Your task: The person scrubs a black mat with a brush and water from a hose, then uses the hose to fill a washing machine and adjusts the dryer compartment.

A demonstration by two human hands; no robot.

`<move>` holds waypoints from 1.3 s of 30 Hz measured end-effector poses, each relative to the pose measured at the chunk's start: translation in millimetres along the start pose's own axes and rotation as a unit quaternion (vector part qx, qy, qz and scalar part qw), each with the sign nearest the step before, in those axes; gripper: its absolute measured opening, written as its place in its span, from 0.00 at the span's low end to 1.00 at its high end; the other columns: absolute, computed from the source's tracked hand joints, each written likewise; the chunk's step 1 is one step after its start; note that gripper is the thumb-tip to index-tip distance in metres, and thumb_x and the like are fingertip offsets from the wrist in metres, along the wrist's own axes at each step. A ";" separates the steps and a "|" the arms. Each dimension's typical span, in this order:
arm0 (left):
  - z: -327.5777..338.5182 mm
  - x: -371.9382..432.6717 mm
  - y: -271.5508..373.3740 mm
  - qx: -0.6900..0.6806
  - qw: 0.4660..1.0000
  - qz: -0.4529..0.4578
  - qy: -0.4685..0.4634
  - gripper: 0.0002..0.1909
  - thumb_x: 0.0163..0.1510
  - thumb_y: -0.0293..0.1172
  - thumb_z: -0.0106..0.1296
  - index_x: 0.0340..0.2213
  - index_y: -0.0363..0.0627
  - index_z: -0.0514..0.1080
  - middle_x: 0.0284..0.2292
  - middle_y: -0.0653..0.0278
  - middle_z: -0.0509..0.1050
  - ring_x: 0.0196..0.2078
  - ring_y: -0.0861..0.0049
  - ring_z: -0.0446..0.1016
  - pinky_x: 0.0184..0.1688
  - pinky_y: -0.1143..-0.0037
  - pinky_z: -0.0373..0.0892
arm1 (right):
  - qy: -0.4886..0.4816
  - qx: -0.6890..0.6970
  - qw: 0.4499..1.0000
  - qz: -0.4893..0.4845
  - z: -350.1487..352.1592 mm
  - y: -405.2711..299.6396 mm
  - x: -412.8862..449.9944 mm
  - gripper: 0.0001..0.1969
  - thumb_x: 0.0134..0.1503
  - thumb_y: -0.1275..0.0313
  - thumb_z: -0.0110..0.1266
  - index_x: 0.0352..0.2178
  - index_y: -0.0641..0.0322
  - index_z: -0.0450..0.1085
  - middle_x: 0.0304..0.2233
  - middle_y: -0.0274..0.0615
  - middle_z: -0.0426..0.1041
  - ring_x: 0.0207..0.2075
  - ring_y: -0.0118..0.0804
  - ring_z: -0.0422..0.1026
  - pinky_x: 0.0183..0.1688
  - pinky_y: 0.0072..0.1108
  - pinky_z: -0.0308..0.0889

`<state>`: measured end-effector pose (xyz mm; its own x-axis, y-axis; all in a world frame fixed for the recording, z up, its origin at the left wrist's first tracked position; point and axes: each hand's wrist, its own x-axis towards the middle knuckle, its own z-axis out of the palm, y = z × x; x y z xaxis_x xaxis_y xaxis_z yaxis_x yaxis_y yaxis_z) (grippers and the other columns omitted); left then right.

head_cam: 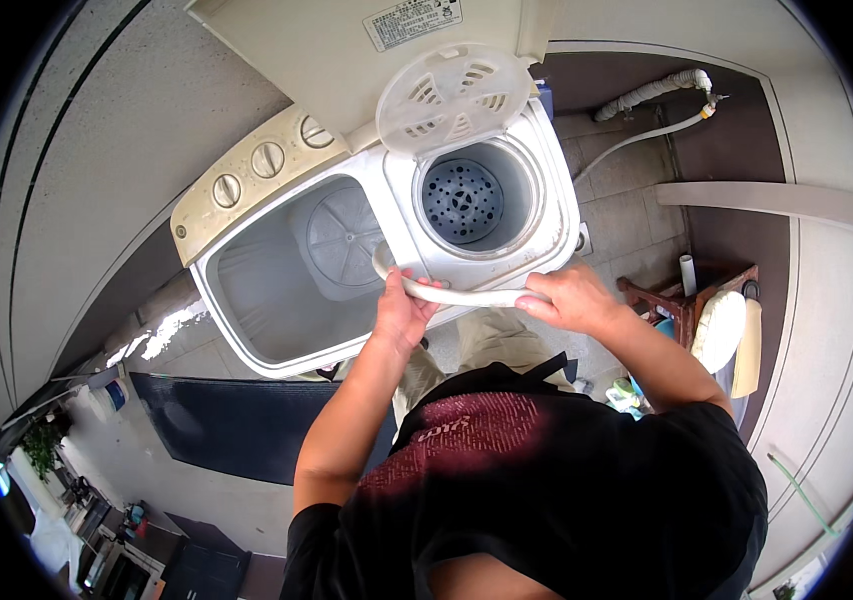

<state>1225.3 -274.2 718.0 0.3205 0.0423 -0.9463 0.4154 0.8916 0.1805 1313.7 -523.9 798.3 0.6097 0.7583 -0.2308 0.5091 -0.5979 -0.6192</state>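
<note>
A white hose (471, 296) runs between my two hands across the front edge of a twin-tub washing machine (396, 195). My left hand (404, 304) grips it near the end, palm turned up. That end points over the rim of the wash tub (269, 300), which has a ribbed pulsator disc (348, 232) in its wall. My right hand (565, 296) is closed around the hose by the machine's front right corner; the hose beyond that fist is hidden. Behind the hose is the round spin tub (464, 199) with a perforated bottom, its slotted plastic inner lid (455, 97) raised.
The control panel (258, 172) with several knobs lies along the back, beside the raised outer lid (329, 60). A water supply hose (636, 139) hangs from a wall tap (710, 105) at right. A wooden stand (666, 296) is to the right, a dark mat (246, 427) on the left.
</note>
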 end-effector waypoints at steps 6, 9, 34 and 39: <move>-10.2 -17.9 -15.5 -0.071 0.995 -0.008 0.063 0.19 0.61 0.50 0.30 0.34 0.46 0.59 0.32 0.62 0.68 0.40 0.64 0.72 0.40 0.66 0.72 | -0.064 0.004 0.997 -0.052 -21.7 25.7 32.4 0.13 0.49 0.59 0.54 0.23 0.57 0.67 0.17 0.43 0.70 0.19 0.47 0.70 0.24 0.31 0.65; 3.4 -21.0 -12.3 -0.097 0.994 -0.011 0.059 0.19 0.61 0.50 0.27 0.33 0.47 0.58 0.33 0.63 0.68 0.42 0.63 0.72 0.41 0.66 0.72 | 0.023 0.036 0.998 -0.048 -27.9 42.0 47.0 0.13 0.49 0.58 0.54 0.23 0.57 0.68 0.15 0.42 0.69 0.18 0.47 0.69 0.23 0.29 0.65; -66.6 -9.3 -8.5 0.025 0.988 0.112 0.108 0.20 0.60 0.51 0.29 0.39 0.44 0.54 0.29 0.57 0.68 0.32 0.60 0.74 0.34 0.66 0.74 | 0.320 -0.061 0.946 -0.004 -46.1 55.4 161.6 0.08 0.48 0.70 0.55 0.32 0.56 0.70 0.30 0.40 0.71 0.35 0.43 0.70 0.37 0.31 0.67; -74.8 1.8 -5.7 0.064 0.977 0.148 0.138 0.21 0.59 0.52 0.32 0.39 0.44 0.54 0.25 0.59 0.68 0.26 0.65 0.74 0.29 0.71 0.74 | -0.303 -0.162 0.926 0.159 75.0 112.8 184.0 0.13 0.52 0.73 0.44 0.37 0.59 0.72 0.40 0.43 0.73 0.44 0.41 0.71 0.42 0.28 0.67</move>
<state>1159.9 -245.5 695.1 0.2083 0.4258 -0.8805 0.4487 0.7583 0.4729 1437.8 -432.3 629.7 0.3563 0.4791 -0.8022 0.5782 -0.7875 -0.2135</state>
